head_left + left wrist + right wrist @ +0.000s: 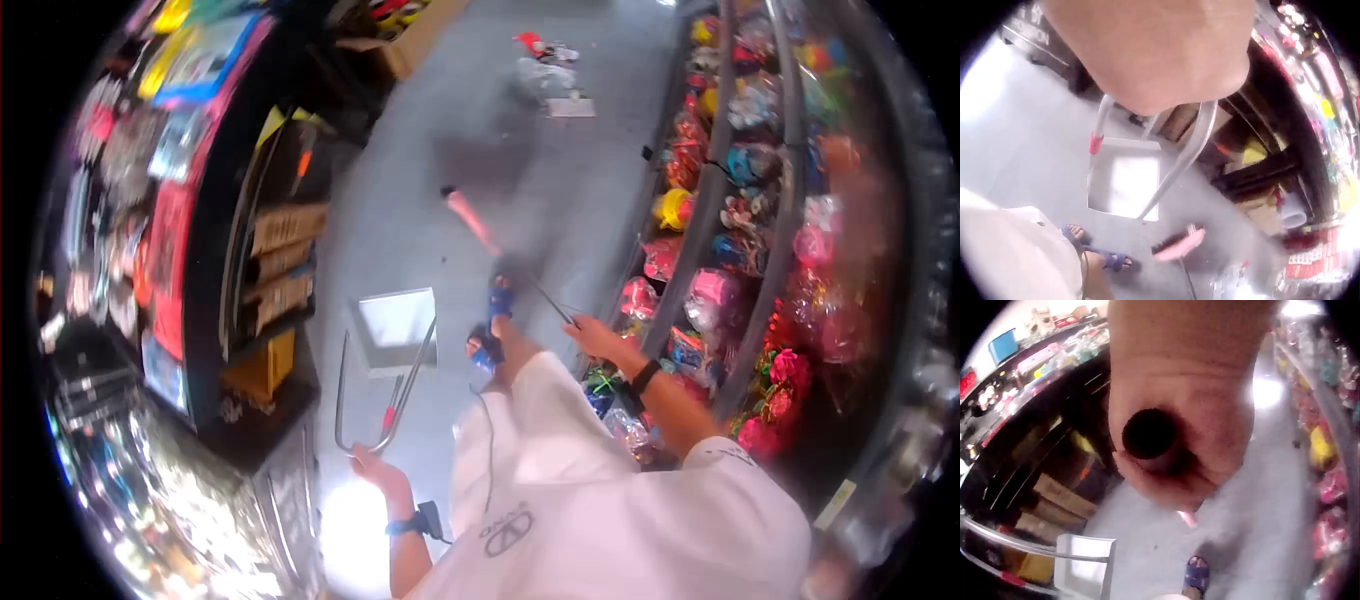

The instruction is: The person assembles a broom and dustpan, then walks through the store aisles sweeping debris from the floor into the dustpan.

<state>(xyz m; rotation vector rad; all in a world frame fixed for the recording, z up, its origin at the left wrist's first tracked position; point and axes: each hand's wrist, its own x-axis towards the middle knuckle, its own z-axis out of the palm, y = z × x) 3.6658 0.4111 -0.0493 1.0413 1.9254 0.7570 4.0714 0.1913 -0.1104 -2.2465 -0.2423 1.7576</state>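
Note:
My left hand (378,474) grips the bent metal handle of a white long-handled dustpan (398,322), whose pan is low over the grey floor. A small red band marks one of the handle's bars. My right hand (597,341) curls around the stick of a broom (468,218), its pink head down at the floor ahead of my feet. In the right wrist view the dark round end of the broom stick (1149,434) sticks out of the fist. Seen from the left wrist, the dustpan (1124,178) lies between my sandalled feet and the shelf.
A heap of red and clear plastic litter (548,68) lies farther up the aisle. Racks of wrapped, colourful goods (690,210) line the right side. On the left stands a dark shelf holding cardboard boxes (288,228), with packaged goods above. Grey floor (400,180) runs between them.

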